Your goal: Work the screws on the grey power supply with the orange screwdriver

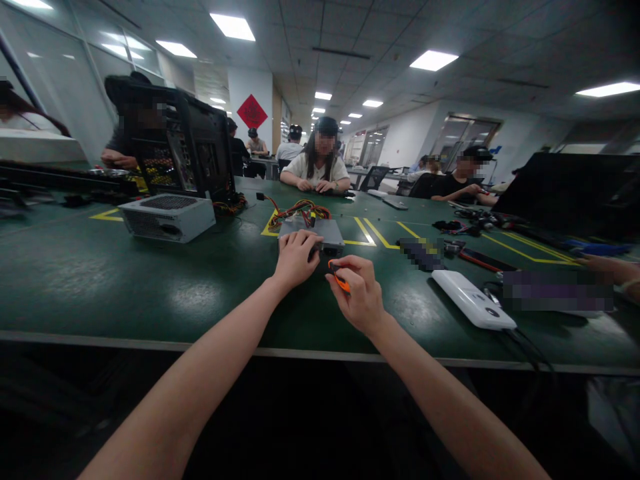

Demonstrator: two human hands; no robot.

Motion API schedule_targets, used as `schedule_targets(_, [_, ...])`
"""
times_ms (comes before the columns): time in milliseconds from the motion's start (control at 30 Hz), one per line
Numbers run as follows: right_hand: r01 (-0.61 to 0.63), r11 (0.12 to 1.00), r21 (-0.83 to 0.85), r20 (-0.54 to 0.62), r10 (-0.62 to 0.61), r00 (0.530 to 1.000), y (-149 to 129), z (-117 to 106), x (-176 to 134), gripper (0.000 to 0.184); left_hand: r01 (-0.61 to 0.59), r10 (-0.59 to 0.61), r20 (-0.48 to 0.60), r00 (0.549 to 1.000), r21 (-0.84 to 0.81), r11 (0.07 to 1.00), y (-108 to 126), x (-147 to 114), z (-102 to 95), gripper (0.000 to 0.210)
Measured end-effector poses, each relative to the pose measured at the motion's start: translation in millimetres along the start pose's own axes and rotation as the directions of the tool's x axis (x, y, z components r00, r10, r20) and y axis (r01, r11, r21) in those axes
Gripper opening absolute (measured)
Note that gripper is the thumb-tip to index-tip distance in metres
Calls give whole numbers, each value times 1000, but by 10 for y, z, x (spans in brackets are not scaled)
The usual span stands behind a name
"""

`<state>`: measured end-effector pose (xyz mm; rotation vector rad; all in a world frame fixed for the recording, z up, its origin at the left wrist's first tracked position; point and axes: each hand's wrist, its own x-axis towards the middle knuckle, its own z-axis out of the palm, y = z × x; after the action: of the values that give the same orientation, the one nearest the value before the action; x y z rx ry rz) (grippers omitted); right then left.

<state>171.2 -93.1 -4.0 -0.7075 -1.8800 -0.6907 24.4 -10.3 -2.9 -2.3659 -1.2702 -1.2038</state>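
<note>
A grey metal power supply unit (pixel 333 231) lies flat on the green table straight ahead, its bundled red, yellow and black cables (pixel 307 210) heaped on the far side. My left hand (pixel 299 255) grips its near left edge, fingers over the top and thumb side toward the front. In front of the unit's right corner, my right hand (pixel 359 293) pinches an orange and black screwdriver (pixel 340 280) by its handle. The screwdriver appears apart from the unit; its tip cannot be made out.
Left of centre sit a second power supply (pixel 190 223) and a black computer case (pixel 200 147). To the right lie a white power bank (pixel 473 300) with a cable and loose cables (pixel 470 220). A person (pixel 320 160) sits opposite; another hand (pixel 615 273) is at far right.
</note>
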Motion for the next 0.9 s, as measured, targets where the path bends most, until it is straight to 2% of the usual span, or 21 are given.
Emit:
schedule_targets(167, [16, 998, 54, -4, -16, 1000, 5, -1, 2, 38, 8, -7, 16, 1000, -6, 1000, 4, 3, -6, 31])
schedule_targets(300, [-3, 1000, -3, 1, 3, 1000, 15, 5, -10, 34, 7, -7, 16, 1000, -11, 1000, 0, 4, -7, 32])
schedule_targets(433, [48, 999, 24, 32, -48, 998, 6, 4, -17, 35, 5, -4, 14, 1000, -12, 1000, -5, 2, -3, 32])
schedule_targets(600, [5, 999, -33, 3, -5, 1000, 2, -1, -16, 31, 3, -3, 4, 1000, -8, 1000, -10, 2, 8, 32])
schedule_targets(733, [62, 998, -9, 35, -61, 997, 11, 1, -26, 35, -3, 3, 2, 1000, -11, 1000, -13, 2, 11, 32])
schedule_targets(900, [-3, 996, -93, -5, 3, 1000, 19, 0, -35, 31, -7, 7, 2, 1000, -11, 1000, -14, 2, 11, 32])
